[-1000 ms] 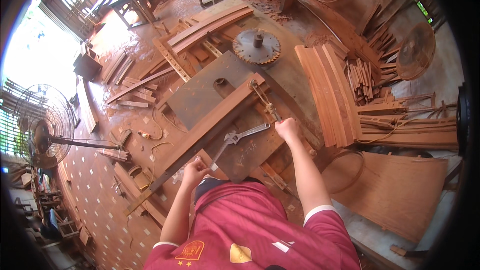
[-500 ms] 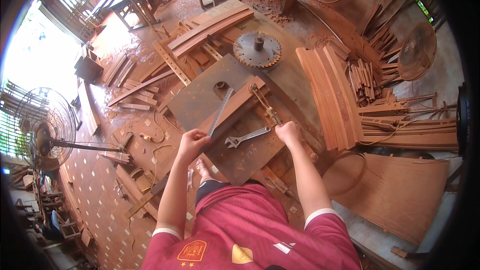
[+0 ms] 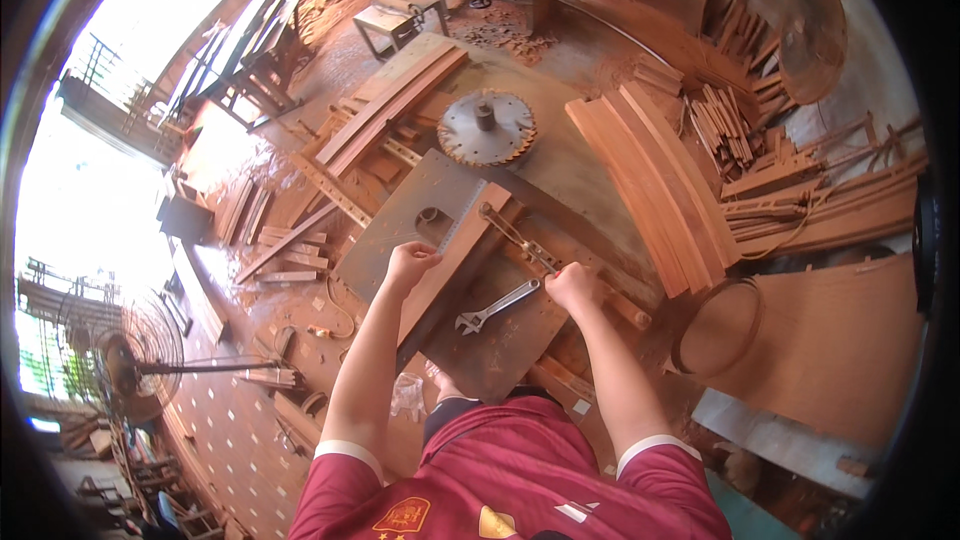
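Note:
Pinched in my left hand (image 3: 414,265) is the near end of a steel ruler (image 3: 463,220), which lies along the edge of a long wooden bar (image 3: 458,258) on a dark metal machine table (image 3: 385,230). My right hand (image 3: 573,286) is closed round the near end of a jointed metal clamp rod (image 3: 518,240), whose far end sits on the bar. Between my hands an adjustable wrench (image 3: 497,306) rests on the table. Beyond the table is a round toothed saw blade (image 3: 487,128) on a spindle. My fingers partly hide the ruler's end and the rod's end.
Curved wooden boards (image 3: 650,190) stand to the right, with stacked offcuts (image 3: 725,125) behind them. Long boards (image 3: 395,105) lie at the far left of the table. A standing fan (image 3: 125,365) is at left, another fan (image 3: 812,35) at far right. Sawdust covers the floor.
The view has shifted. My left hand has moved forward with the ruler, which now lies closer along the wooden bar's edge. My right hand stays on the clamp rod; the wrench stays on the table.

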Available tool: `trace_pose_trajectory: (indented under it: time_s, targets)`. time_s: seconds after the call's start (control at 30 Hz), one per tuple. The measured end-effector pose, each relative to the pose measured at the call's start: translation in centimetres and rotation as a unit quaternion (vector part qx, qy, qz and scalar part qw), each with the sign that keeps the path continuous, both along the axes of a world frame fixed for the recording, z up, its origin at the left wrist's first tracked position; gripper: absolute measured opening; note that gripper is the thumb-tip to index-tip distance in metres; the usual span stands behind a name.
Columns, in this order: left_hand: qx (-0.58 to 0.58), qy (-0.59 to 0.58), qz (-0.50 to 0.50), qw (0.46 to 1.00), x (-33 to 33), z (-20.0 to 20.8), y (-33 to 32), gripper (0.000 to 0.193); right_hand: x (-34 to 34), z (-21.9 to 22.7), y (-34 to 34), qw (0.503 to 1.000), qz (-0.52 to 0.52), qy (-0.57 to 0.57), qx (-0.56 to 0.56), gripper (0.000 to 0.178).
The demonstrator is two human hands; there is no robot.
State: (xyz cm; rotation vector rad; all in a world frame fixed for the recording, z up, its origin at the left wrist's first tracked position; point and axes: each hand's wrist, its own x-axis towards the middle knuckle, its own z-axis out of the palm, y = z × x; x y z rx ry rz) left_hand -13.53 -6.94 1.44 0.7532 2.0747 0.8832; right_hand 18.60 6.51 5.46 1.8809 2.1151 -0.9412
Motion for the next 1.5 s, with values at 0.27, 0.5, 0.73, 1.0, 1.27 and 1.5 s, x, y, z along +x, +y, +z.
trace_pose_trajectory:
  time_s: [0.27, 0.5, 0.73, 1.0, 1.27, 1.5]
  targets:
    - [-0.032, -0.024, -0.01, 0.999, -0.6, -2.2, 2.0, 0.022, 0.2, 0.2, 0.1, 1.0, -0.004, 0.017, -0.009, 0.036]
    - [-0.026, -0.055, -0.021, 0.998, -1.3, -2.8, 2.6, 0.022, 0.3, 0.2, 0.2, 0.999, -0.003, 0.023, -0.025, 0.035]
    - [-0.019, -0.063, -0.017, 0.998, -1.2, -3.1, 2.5, 0.021, 0.4, -0.2, 0.1, 0.999, -0.009, 0.033, 0.002, 0.035]
    - [0.001, -0.058, -0.009, 0.998, -1.3, -2.5, 1.3, 0.02, 0.1, 0.3, 0.2, 0.999, 0.007, 0.028, -0.013, 0.037]
    - [0.04, -0.039, 0.024, 0.998, 0.6, 1.0, -8.1, 0.015, -0.1, -0.4, 0.2, 1.0, -0.002, 0.026, -0.007, 0.036]
    - [-0.076, -0.094, -0.087, 0.989, 10.4, -1.9, -18.8, 0.017, -0.2, -0.6, 0.1, 1.0, 0.007, 0.018, 0.006, 0.039]
